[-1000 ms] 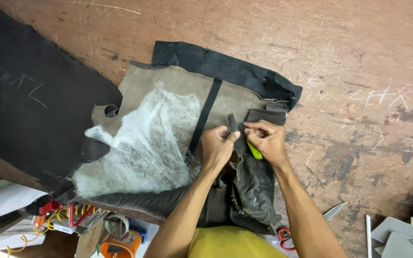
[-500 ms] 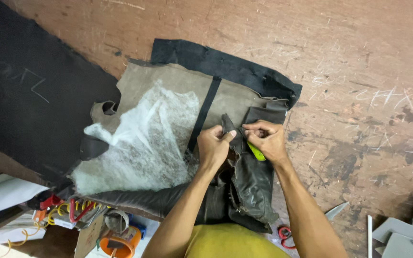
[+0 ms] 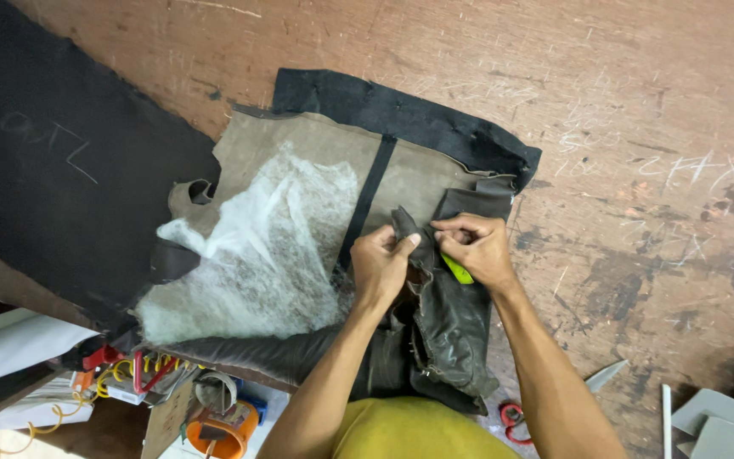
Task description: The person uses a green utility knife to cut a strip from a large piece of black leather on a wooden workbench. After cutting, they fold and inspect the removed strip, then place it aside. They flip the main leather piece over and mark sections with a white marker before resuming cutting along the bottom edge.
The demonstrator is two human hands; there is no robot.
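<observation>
2 hands: left [image 3: 381, 265], right [image 3: 479, 248] both pinch 1 dark leather piece [image 3: 448, 327] | 1 green tool [image 3: 458, 270] in right

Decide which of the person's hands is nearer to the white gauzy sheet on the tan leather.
Left. The left hand sits just beside the white gauzy sheet's right edge; the right hand lies farther right, beyond the left.

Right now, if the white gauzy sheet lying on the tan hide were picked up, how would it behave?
The white gauzy sheet would probably flop and crumple: it already lies wrinkled. It looks light, since the tan hide shows through it. Its ragged edges suggest it might tear easily.
</observation>
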